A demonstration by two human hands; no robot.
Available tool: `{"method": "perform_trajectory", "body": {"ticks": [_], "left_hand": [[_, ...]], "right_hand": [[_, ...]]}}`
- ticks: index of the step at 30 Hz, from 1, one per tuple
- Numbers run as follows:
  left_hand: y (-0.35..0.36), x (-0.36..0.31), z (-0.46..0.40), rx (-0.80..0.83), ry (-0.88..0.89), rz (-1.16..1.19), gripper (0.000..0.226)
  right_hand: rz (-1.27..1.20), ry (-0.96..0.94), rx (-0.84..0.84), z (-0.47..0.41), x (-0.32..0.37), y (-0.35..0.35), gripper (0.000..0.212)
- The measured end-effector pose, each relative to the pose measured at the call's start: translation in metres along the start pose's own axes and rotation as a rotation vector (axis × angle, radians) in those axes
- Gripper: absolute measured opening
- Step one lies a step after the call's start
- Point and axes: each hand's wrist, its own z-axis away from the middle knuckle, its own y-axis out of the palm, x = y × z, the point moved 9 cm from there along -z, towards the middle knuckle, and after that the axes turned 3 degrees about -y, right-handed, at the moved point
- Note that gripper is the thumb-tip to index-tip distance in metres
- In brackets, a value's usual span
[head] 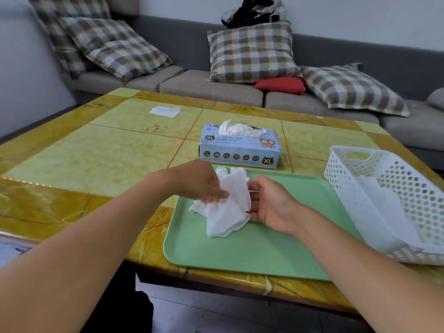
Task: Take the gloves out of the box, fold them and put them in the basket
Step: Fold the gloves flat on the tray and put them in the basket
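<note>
White glove [228, 207] hides fingertips of both hands [199, 181] [271, 203].

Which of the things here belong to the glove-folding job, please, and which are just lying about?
Job: glove held by left hand and right hand; glove box; white basket; green tray.

Lying about: white sheet on table; plaid cushions; red cushion; dark clothes.
</note>
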Motion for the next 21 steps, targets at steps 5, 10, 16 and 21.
{"method": "perform_trajectory", "body": {"ticks": [5,10,16,21], "left_hand": [[0.018,-0.007,-0.006,0.021,0.079,-0.141,0.054],[0.023,0.001,-0.014,-0.021,0.023,-0.254,0.052],[0.014,0.012,-0.017,-0.039,-0.008,-0.304,0.033],[0.004,0.021,-0.015,-0.003,-0.057,-0.322,0.032]], "right_hand": [[0.417,-0.195,0.043,-0.002,0.015,0.002,0.039],[0.913,-0.466,0.068,0.012,0.034,-0.003,0.044],[1.325,-0.315,0.348,0.068,0.030,-0.026,0.009],[0.838,-0.280,0.269,0.109,0.070,-0.057,0.022]]}}
